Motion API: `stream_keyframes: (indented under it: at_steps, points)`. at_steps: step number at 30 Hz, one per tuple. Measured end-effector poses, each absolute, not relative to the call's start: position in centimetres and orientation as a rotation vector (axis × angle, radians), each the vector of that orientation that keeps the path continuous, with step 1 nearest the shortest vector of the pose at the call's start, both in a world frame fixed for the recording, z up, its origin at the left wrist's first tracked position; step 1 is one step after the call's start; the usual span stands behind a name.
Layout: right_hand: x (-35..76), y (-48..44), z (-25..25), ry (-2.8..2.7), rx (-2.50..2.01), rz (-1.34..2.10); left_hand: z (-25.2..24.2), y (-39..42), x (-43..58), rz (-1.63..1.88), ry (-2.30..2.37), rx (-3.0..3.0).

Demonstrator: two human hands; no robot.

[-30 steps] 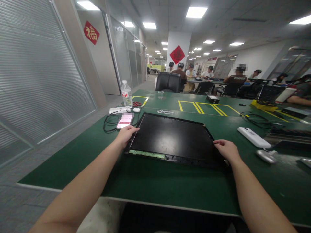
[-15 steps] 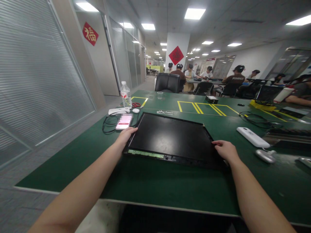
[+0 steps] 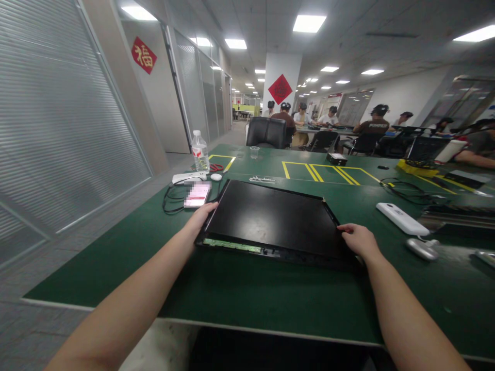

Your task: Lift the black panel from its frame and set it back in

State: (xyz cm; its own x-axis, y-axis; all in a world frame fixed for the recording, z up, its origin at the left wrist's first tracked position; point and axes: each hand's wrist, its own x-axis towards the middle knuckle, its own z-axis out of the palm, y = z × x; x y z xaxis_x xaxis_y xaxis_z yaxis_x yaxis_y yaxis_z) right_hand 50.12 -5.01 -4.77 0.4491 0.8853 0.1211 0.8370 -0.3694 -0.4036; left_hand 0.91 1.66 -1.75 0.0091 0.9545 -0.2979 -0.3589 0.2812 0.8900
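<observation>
Left hand (image 3: 200, 216) and right hand (image 3: 360, 239) pinched the black panel (image 3: 270, 219) by its sides, likely safest for something stiff yet fragile.

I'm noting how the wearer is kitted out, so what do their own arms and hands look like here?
Left hand and right hand are bare, ungloved. The forearms show no sleeves, watch, bracelet or markings. Rings can't be ruled out; some fingers are hidden.
</observation>
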Motion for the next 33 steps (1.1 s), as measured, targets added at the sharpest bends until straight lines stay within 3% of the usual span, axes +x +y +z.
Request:
stream_keyframes:
  at_steps: [33]
  points:
    - [50.2, -5.0, -4.9, -1.448, -2.293, 0.146, 0.1, -0.1, 1.9, 1.156, 1.191, 0.843]
